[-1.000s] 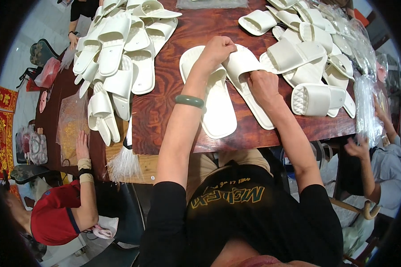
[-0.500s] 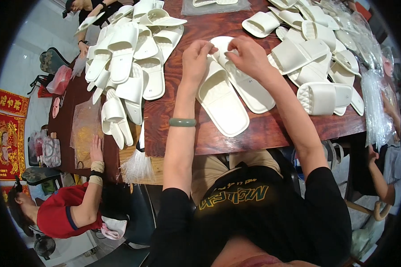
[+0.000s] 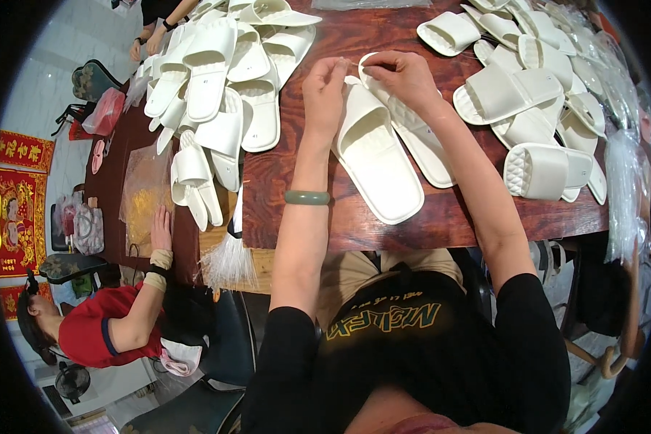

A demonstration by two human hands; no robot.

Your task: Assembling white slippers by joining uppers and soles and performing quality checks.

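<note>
A pair of white slippers lies on the table in front of me, a left slipper (image 3: 385,173) and a right slipper (image 3: 435,160), side by side and slanting. Above their far ends my left hand (image 3: 325,92) is closed in a pinch, thumb against fingers. Facing it, my right hand (image 3: 406,81) pinches too, at the far tip of the right slipper. Whatever sits between the fingertips is too thin and small to make out. My right hand and forearm cover part of the right slipper.
White slippers are heaped in a left pile (image 3: 213,69) and a right pile (image 3: 510,94) on the wooden table (image 3: 304,224). Thin clear strands (image 3: 228,262) hang at its left edge, clear plastic bags (image 3: 622,188) at the right. A co-worker in red (image 3: 101,333) sits at left.
The whole view has shifted slightly, so the table and piles appear a little to the right. My hands remain pinched at the slippers' far ends. The far co-worker's slipper has left the view.
</note>
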